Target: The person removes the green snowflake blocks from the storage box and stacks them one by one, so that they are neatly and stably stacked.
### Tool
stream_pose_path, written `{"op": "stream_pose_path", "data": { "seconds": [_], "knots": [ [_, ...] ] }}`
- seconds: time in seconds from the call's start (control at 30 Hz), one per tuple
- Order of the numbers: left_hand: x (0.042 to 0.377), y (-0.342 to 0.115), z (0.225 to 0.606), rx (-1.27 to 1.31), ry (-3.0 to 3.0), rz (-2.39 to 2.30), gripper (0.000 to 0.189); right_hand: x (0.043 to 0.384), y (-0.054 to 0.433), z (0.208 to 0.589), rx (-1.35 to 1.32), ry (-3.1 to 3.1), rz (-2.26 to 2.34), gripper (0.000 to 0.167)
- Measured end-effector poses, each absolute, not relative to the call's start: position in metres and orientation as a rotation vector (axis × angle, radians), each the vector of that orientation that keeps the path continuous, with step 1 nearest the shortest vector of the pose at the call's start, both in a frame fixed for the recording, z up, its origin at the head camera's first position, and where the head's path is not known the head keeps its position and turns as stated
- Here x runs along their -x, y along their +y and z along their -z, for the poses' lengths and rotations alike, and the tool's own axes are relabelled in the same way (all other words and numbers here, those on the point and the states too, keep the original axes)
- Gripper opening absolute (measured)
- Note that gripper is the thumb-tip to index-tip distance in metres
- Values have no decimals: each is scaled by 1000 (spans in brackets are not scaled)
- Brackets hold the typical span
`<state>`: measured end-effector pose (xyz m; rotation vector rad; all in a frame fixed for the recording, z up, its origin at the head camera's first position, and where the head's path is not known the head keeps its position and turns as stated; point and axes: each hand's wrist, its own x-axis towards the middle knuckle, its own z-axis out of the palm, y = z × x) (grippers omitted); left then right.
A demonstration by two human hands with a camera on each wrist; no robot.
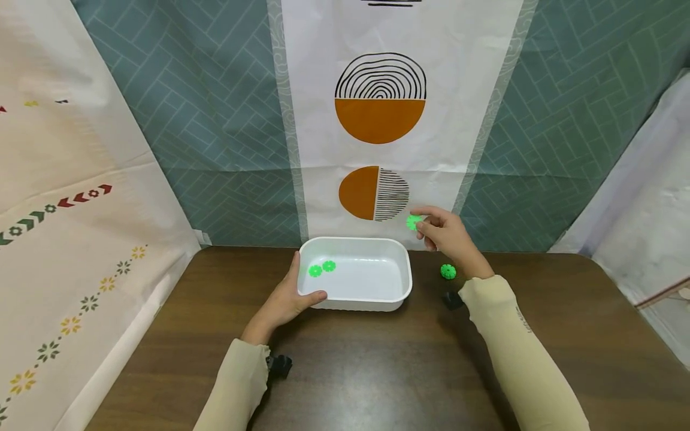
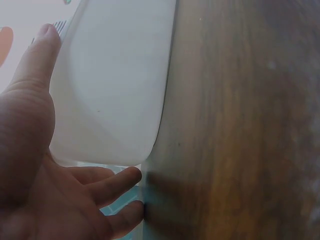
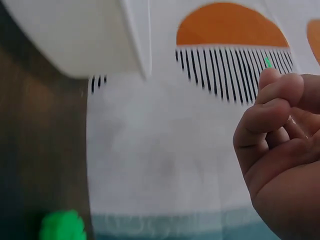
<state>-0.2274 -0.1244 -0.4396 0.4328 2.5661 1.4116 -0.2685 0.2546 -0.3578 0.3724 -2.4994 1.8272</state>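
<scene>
A white rectangular plastic tub [image 1: 354, 304] sits on the table near its back edge. Two flat green flower-shaped discs [image 1: 329, 266] lie inside at its left end. My left hand [image 1: 286, 302] holds the tub's left end, with the thumb along the front and the fingers at the side. Above and right of the tub, my right hand [image 1: 444, 232] pinches another green flower-shaped disc [image 1: 412, 222] between thumb and fingertips. In the right wrist view only a sliver of that disc shows. Under the right forearm, a small stack of green discs [image 1: 448, 272] rests on the table.
The dark wooden table [image 1: 366, 371] ends at a patterned cloth backdrop [image 1: 232, 120] just behind the tub. White cloths hang at the left [image 1: 81, 239] and right [image 1: 636, 209]. Black wrist camera mounts [image 1: 279, 366] sit on both wrists.
</scene>
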Motion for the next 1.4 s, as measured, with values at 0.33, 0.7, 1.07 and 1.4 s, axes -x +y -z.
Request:
{"op": "stream_pose_path", "data": {
  "seconds": [0.33, 0.7, 1.07, 1.4],
  "knots": [
    [228, -127, 443, -414, 2546, -1399, 125, 242, 303, 390, -81, -2550, -1922, 39],
    [229, -126, 443, -400, 2565, -1358, 125, 233, 338, 410, 124, -2685, -2063, 33],
    [229, -127, 444, -399, 2584, -1341, 125, 235, 338, 422, 200, -2830, -1934, 33],
    [228, -125, 442, -389, 2594, -1324, 124, 235, 337, 423, 216, -2834, -1946, 31]
  ]
}}
